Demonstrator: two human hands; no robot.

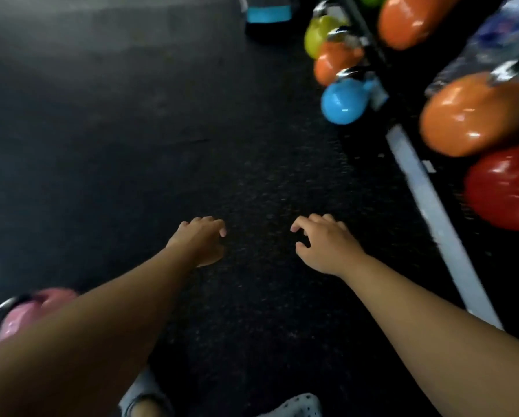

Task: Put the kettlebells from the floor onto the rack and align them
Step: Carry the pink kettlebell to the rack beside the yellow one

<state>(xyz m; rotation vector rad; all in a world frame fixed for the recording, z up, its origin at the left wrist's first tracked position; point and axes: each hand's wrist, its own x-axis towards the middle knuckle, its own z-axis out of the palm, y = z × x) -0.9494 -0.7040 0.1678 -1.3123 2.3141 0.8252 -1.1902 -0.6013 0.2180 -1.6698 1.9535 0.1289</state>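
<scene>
Left hand point(202, 240) & right hand point(321, 243), both empty w/ fingers loosely curled, over floor point(131, 130) left of rack point(432, 206); pink kettlebell point(26, 314) far left of rack

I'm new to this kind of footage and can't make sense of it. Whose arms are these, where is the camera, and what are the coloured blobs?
There is no machine here. One wide-angle camera sits on a person's head and looks down, so you see their own arms. The left hand and right hand reach out over the dark floor, fingers loosely curled, holding nothing. The shiny blobs are kettlebells: a blue kettlebell, orange and red ones sit along the rack on the right. A pink kettlebell shows at the lower left, partly hidden by the left arm. The picture is motion-blurred.
</scene>
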